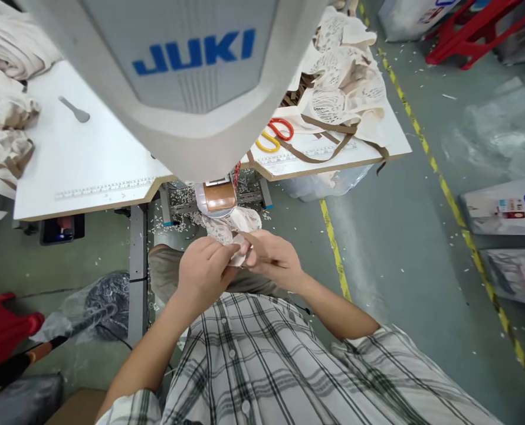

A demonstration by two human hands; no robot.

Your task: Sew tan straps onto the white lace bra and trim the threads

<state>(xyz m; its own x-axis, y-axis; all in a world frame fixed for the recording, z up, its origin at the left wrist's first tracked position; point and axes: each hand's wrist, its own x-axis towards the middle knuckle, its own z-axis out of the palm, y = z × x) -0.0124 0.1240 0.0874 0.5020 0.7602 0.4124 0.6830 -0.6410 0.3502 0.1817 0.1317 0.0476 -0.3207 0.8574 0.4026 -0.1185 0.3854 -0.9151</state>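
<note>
One piece of cream lace fabric (247, 218), pinched at the near edge in the closed fingers of the left hand (204, 265) and spreading just beyond the fingertips. One brown strip (255, 245), held in the nearly closed fingers of the right hand (279, 258) (exact pinch partly hidden). Scissors (278, 134), on the desk (98, 153).

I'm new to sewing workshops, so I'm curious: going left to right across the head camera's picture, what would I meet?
Folded pale fabric, grey spoon-shaped tool, left hand, right hand, lacy fabric heap, red stool at upper right.
</note>
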